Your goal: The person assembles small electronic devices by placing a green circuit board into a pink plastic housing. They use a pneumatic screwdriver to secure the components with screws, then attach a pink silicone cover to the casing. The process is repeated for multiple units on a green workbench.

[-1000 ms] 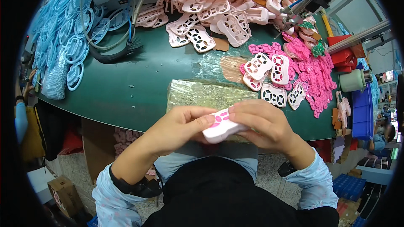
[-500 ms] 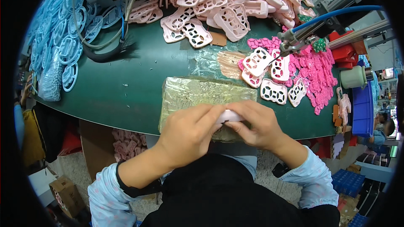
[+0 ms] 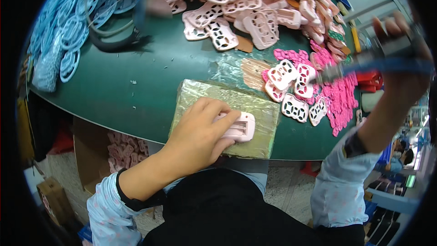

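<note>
My left hand (image 3: 200,132) holds a pale pink plastic housing (image 3: 246,126) flat on a tape-wrapped block (image 3: 191,93), fingers along its left side. A rectangular recess shows in the housing's upper face; the hand covers its left part. Up at the right, my raised right hand (image 3: 400,64) is wrapped round a power screwdriver (image 3: 346,68), partly blurred by motion. Its metal nose points left and down, over the pale pink perforated frames (image 3: 295,108) and the bright pink small parts (image 3: 337,102). A blue hose (image 3: 387,65) runs along the tool.
A large heap of pale pink parts (image 3: 259,23) lies at the back of the green table (image 3: 150,64). Blue plastic frames (image 3: 73,32) and a dark cable (image 3: 111,44) are at the left. Tiny metal bits dot the tabletop. A carton of pink parts (image 3: 123,150) stands below the edge.
Both hands were together on the pink housing. My right hand has let go, swung up and right, and taken hold of the screwdriver. The housing now lies on the block under my left hand.
</note>
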Motion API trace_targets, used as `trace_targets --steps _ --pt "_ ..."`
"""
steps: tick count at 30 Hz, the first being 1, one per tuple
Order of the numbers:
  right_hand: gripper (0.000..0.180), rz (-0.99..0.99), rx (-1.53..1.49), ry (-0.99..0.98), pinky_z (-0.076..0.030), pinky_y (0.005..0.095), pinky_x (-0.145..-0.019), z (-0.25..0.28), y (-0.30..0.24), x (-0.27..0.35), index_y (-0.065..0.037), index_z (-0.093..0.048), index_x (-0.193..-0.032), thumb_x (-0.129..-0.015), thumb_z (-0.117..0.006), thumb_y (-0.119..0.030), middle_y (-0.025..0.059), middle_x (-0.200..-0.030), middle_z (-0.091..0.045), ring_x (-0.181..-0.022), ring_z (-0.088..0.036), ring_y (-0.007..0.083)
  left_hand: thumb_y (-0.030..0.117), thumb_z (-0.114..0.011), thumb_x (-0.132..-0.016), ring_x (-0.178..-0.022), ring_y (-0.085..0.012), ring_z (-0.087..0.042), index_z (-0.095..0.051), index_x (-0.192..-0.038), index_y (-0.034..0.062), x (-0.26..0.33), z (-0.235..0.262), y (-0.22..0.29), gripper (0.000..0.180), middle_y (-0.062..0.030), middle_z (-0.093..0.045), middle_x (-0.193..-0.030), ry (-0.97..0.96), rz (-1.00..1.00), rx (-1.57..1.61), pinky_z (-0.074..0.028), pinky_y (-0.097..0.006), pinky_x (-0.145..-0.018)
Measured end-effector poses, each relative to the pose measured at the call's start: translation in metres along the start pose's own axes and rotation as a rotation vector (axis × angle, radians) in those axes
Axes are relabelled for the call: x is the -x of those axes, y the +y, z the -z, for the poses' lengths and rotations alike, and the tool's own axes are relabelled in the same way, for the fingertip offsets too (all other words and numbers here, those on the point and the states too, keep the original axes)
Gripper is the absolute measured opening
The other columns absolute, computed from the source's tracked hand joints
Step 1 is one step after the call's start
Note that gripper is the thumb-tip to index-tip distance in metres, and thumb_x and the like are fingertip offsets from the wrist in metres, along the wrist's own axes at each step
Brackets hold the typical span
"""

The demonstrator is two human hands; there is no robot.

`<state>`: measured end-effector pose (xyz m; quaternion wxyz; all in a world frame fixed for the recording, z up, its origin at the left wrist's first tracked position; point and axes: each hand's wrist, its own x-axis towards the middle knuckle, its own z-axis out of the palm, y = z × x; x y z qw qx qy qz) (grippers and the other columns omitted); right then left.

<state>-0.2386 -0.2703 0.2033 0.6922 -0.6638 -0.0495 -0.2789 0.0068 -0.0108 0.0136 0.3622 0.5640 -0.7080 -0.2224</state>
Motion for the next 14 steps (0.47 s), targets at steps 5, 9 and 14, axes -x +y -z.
trace_targets --steps 5,9,14 --pt "0.057 0.134 -0.323 -0.008 -0.051 0.0442 -0.07 -0.073 0.048 0.002 -0.018 -0.031 -0.151 -0.099 -0.053 -0.026 0.0067 -0.082 -0.056 -0.069 -0.059 0.019 0.006 -0.079 -0.067 -0.106 -0.0349 -0.053 -0.062 -0.12 0.0032 0.004 -0.006 -0.003 0.056 -0.0129 -0.058 -0.113 0.055 -0.001 0.036 -0.046 -0.043 -0.091" --pt "0.06 -0.056 0.084 0.278 -0.051 0.0411 -0.066 -0.175 0.018 0.014 -0.022 -0.029 -0.152 -0.098 -0.057 -0.021 0.0063 -0.081 -0.056 -0.066 -0.059 0.0201 0.006 -0.079 -0.067 -0.106 -0.0346 -0.053 -0.062 -0.12 0.0023 0.007 -0.007 -0.005 0.056 -0.0132 -0.058 -0.112 0.066 0.015 0.057 -0.046 -0.044 -0.092" --pt "0.018 -0.064 0.178 0.098 -0.05 0.0272 -0.068 -0.157 0.014 0.014 -0.008 -0.052 -0.111 -0.093 -0.056 -0.009 0.0026 -0.078 -0.055 -0.066 -0.059 0.0117 0.005 -0.079 -0.067 -0.106 -0.0342 -0.053 -0.062 -0.12 0.0013 0.004 -0.006 -0.005 0.056 -0.0135 -0.058 -0.111 0.058 0.004 0.06 -0.046 -0.043 -0.091"
